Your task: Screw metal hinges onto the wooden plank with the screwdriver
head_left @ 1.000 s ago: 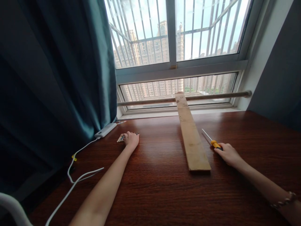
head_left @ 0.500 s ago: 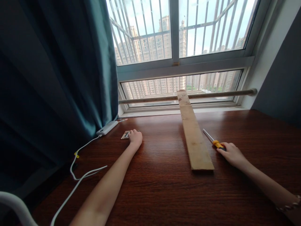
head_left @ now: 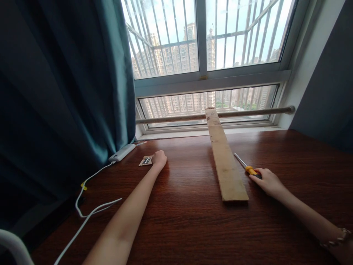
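My right hand (head_left: pixel 268 181) is wrapped round the black end of a screwdriver (head_left: pixel 249 169) with a yellow-and-black handle. Its metal shaft points forward and left, close beside a long wooden board (head_left: pixel 227 162). The board's near end lies on the table, and its far end rests up on a rail by the window. At the left, my left hand (head_left: pixel 159 158) is closed at the right edge of a small piece of cardboard (head_left: pixel 145 161) bearing several dark small parts, perhaps screws. Its fingertips are hidden, so what they hold does not show.
A white power strip (head_left: pixel 122 153) lies by the blue curtain (head_left: pixel 110 92), its white cable (head_left: pixel 82 221) running down the table's left side. The horizontal rail (head_left: pixel 253 112) crosses in front of the barred window. The brown wooden tabletop (head_left: pixel 187 228) stretches beneath everything.
My left hand has drawn slightly right off the cardboard, so more of its dark parts show. My right hand still holds the screwdriver beside the board. The view has shifted a little.
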Demonstrator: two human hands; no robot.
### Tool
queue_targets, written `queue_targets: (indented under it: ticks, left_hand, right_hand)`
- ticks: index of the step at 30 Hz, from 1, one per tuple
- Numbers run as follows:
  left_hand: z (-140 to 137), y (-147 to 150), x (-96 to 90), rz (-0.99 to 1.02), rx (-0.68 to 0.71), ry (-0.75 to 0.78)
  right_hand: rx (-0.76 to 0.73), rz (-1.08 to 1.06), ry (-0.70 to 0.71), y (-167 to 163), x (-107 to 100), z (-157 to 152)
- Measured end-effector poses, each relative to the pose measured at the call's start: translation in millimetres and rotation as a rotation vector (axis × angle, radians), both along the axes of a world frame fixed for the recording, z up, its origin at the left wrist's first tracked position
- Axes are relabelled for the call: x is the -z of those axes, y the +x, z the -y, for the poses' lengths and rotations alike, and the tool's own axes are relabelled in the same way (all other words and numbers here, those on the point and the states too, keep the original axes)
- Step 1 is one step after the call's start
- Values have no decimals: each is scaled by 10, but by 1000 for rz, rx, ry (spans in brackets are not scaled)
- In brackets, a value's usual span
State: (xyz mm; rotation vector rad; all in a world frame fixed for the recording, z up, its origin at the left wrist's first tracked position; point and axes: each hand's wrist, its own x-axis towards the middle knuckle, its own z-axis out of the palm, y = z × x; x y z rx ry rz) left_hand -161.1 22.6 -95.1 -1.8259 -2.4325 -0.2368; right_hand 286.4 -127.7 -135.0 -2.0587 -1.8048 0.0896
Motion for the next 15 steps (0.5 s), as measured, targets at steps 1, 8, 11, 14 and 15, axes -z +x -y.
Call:
queue_targets:
  ticks: [1, 8, 11, 14, 15]
  left_hand:
    - [-37, -6, -38, 22, -3, -22]
    - [-181, -110, -207, 224, 62, -190]
    - [-125, -147, -225, 357, 105, -261]
    - [-28, -157, -250, 438, 134, -286]
    - [4, -155, -261, 457, 144, -290]
  right_hand:
    - [-1, -2, 0, -1, -5, 3]
    - [0, -19, 19, -16, -47, 21]
    - [-16, -56, 26, -32, -94, 44]
    - [-30, -122, 22, -59, -150, 75]
    - [-34, -138, 19, -69, -161, 83]
